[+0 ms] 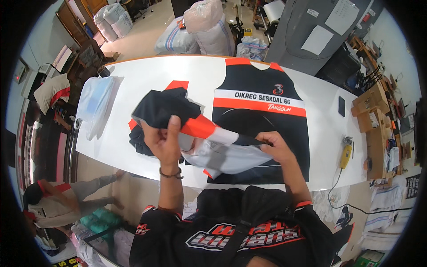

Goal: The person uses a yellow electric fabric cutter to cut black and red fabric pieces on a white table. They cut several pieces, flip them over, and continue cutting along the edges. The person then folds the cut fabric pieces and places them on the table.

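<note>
My left hand [163,139] pinches a black, orange and white jersey fabric piece [199,126] between thumb and fingers. My right hand [276,147] grips its black edge at the other end. The fabric is stretched between both hands above the table, with its pale grey underside [224,156] hanging toward me. Beneath and beyond it lies a black sleeveless jersey panel [260,82], spread flat, with a white and orange band across the chest. More crumpled black and orange fabric [141,141] sits on the table by my left hand, partly hidden.
The white table [331,151] holds a clear plastic packet stack [95,103] at left, a dark phone [341,106] and a yellow corded cutting tool [346,153] at right. Two other people [52,91] are at left. Bulky sacks [209,33] and a grey cabinet [307,33] stand beyond.
</note>
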`<action>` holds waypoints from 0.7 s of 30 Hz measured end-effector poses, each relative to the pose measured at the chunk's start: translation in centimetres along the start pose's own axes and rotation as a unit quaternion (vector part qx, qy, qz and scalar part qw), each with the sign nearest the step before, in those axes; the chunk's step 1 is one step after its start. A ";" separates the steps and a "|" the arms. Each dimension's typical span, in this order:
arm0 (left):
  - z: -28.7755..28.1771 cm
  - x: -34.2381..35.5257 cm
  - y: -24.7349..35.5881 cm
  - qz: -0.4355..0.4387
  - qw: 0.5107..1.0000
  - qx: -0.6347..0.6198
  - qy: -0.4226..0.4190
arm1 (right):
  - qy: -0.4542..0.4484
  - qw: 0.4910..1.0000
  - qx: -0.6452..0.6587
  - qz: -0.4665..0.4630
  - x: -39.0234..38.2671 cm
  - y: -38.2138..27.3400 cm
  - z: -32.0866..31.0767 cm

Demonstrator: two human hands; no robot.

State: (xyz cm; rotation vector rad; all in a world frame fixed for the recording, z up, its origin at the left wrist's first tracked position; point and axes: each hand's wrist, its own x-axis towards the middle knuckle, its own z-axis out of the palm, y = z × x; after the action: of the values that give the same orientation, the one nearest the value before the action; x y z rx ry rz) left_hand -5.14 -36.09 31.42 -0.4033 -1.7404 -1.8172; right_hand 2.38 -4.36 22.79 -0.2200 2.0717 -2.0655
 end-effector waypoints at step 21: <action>-1.1 2.4 3.9 0.121 0.983 0.078 0.114 | 0.401 0.846 -0.292 -0.194 -8.7 -9.3 -10.0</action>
State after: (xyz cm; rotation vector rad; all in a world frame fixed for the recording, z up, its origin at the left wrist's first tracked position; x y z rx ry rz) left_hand -4.51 -37.55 35.90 -0.3143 -1.5871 -1.4819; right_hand 7.95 7.38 32.45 0.2098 3.4059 -1.8058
